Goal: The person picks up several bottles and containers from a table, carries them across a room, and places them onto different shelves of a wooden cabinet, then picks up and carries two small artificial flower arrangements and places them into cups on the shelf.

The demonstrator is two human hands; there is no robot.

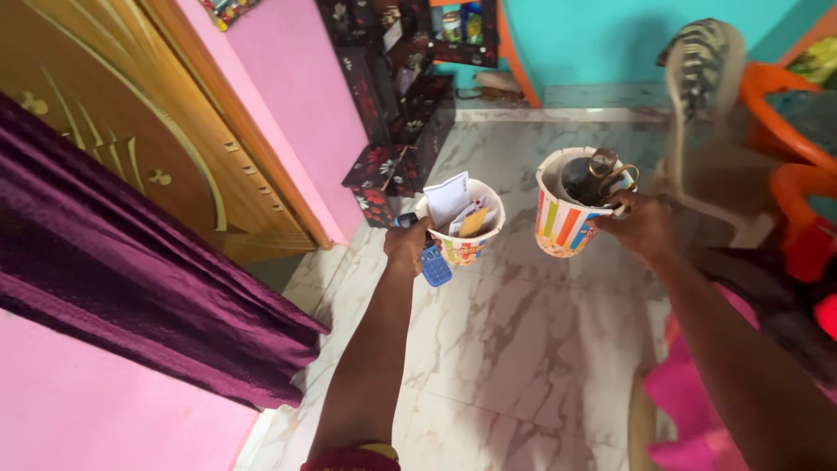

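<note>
Head view: two paper cups were held out above the marble floor [523,349].
Left hand [408,246]: closed on the paper-filled cup [465,234], a blue object [435,266] pinned beneath.
Right hand [641,225]: closed on the striped cup [562,218] holding scissors [610,173].
Handling: judged light, crushable; best gripped round the wall.
Hidden: fingers behind cups; blue object unclear.
</note>
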